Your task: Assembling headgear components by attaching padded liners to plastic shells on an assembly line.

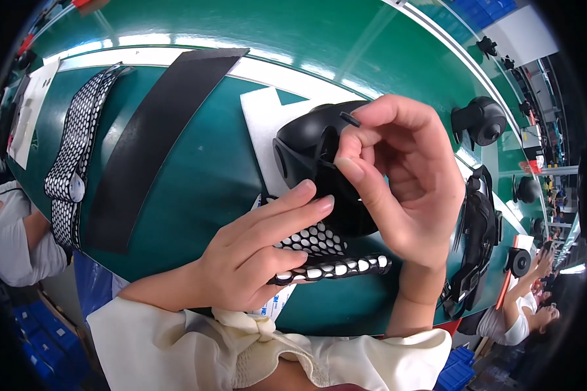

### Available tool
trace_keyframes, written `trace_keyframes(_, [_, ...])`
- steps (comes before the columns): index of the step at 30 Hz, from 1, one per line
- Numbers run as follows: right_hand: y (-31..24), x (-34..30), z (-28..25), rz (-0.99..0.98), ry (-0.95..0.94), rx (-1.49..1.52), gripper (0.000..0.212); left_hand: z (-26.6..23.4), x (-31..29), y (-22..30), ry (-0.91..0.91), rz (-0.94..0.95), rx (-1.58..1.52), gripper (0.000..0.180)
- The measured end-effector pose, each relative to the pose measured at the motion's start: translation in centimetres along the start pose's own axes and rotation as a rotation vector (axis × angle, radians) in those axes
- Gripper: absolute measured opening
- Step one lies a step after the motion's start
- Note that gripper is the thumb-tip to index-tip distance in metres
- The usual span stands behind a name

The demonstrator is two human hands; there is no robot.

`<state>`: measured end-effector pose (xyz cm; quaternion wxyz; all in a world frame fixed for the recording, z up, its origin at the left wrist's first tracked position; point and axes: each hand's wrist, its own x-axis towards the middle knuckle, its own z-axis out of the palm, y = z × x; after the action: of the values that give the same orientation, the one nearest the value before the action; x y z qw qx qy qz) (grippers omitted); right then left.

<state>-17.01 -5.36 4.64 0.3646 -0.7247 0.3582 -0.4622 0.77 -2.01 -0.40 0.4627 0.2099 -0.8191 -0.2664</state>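
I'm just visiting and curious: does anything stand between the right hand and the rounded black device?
Nothing visible does: the right hand is at the black device. The dotted strip by the left hand lies lower in view.

So the top point(169, 342) is a cream, slightly shiny number with loose, roomy sleeves point(401, 358), tied in a soft fabric knot point(259, 326) at the front. Just below that there's a crinkly gathered patch point(254, 365), plus a wavy, ruffled edge point(310, 370) around the neckline. Forearms are bare, and both hands point(244, 264) are ungloved with smooth, rounded nails.
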Motion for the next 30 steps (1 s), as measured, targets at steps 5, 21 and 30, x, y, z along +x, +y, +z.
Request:
trace_keyframes(5, [-0.3, 0.0, 0.2, 0.016, -0.013, 0.036, 0.034, 0.0, -0.1, 0.0, 0.001, 0.003, -0.008, 0.019])
trace_keyframes(21, [-0.5, -0.3, 1.2, -0.141, 0.081, -0.355, 0.026, 0.2, -0.3, 0.3, 0.006, -0.016, 0.044, 0.023])
trace_keyframes(30, [0.2, 0.7, 0.6, 0.223, 0.029, 0.180, 0.046, -0.3, -0.4, 0.3, -0.037, -0.037, 0.028, 0.028])
